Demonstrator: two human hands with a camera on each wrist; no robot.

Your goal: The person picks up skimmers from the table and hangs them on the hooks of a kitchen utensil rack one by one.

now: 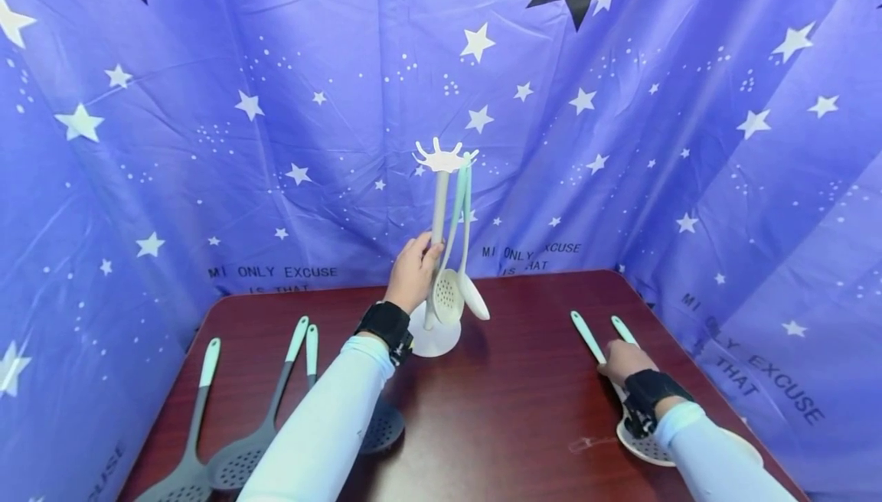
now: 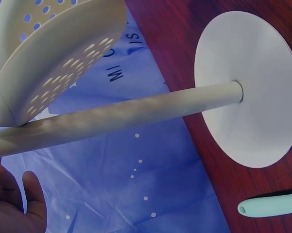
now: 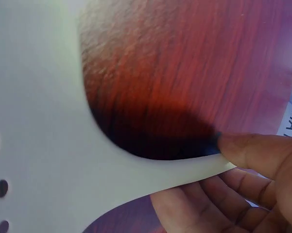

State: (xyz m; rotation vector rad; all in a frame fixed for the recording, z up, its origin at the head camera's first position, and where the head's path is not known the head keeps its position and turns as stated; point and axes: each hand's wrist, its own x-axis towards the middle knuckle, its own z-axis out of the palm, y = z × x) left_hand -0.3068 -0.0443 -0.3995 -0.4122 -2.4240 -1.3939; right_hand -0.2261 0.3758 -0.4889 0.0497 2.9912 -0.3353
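Note:
My left hand [image 1: 413,268] grips the upright pole of a white utensil stand [image 1: 434,337]; in the left wrist view only some curled fingers [image 2: 35,194] show below the pole. From the stand's hooked top hang a pale slotted spoon [image 1: 449,297] and a white spoon or ladle [image 1: 475,299], both with mint handles. At the table's right side, my right hand [image 1: 623,360] pinches the neck of a white slotted turner [image 3: 48,131] between thumb and fingers. Its holed head lies low, near the tabletop; whether it touches cannot be seen. The mint handle [image 1: 586,334] extends past the hand.
A second mint handle [image 1: 623,330] lies right of my right hand, with a pale rim [image 1: 747,444] partly behind the forearm. On the left lie grey utensils: a slotted turner [image 1: 182,479], a holed one [image 1: 241,456] and another [image 1: 382,425] behind my sleeve. Starry curtains surround the table [image 1: 510,410].

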